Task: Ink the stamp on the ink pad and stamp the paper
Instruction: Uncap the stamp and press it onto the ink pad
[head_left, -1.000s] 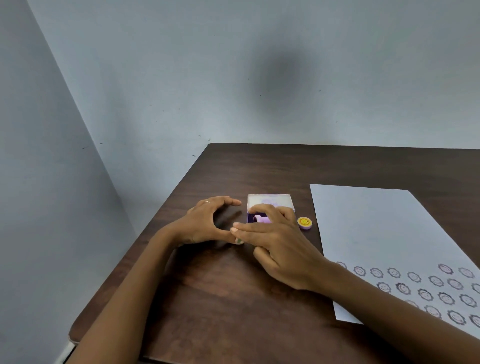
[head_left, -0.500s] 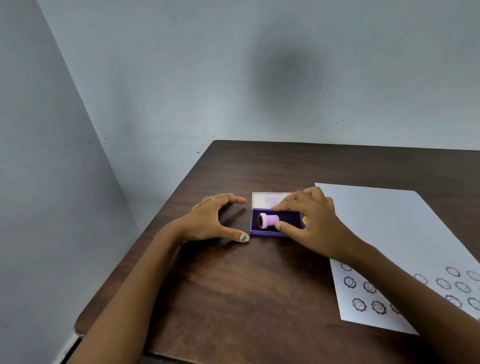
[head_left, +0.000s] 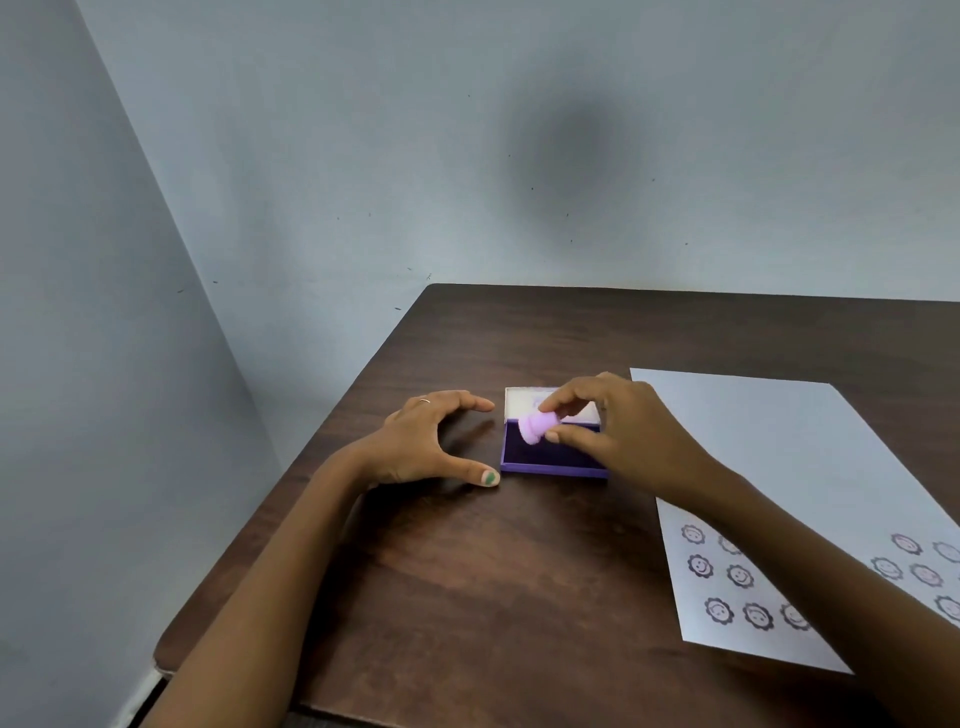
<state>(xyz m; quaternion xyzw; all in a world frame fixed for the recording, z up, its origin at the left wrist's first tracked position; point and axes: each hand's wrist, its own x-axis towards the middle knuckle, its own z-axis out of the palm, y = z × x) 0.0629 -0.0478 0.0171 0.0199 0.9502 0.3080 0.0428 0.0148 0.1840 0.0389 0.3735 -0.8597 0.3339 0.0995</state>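
Pale blue-grey painted walls (head_left: 260, 182), matte and lightly speckled, are seen filling the upper half and left side of the frame, with a soft dark shadow smudged at upper centre. A dark brown table (head_left: 467, 597) with a smooth wood-grain surface and a rounded near-left corner is spread across the lower centre and right. A flat rectangular sheet of white paper (head_left: 779, 457) is laid at the right of the frame, its lower portion printed with rows of round, scalloped smiley-face impressions in dark ink (head_left: 740, 576). Two bare forearms are extended up from the bottom edge. The left hand (head_left: 421, 441) is rested on the table at centre-left, empty and spread in a wide curve, the thumb tip with its green-painted nail just beside the near-left corner of the ink pad and a thin ring worn on one finger. The right hand (head_left: 618, 431) is held over the right side of the pad, thumb and fingertips pinched around the stamp. The ink pad (head_left: 540, 460), a shallow purple rectangular case with a deep violet felt bed and a pale open lid behind it, is set at centre between hand and paper. The stamp (head_left: 537, 428), small, lilac, smooth plastic and knob-shaped, is gripped tilted, its wider face turned down-left over the pad; contact with the felt cannot be told, the stamp being blurred.
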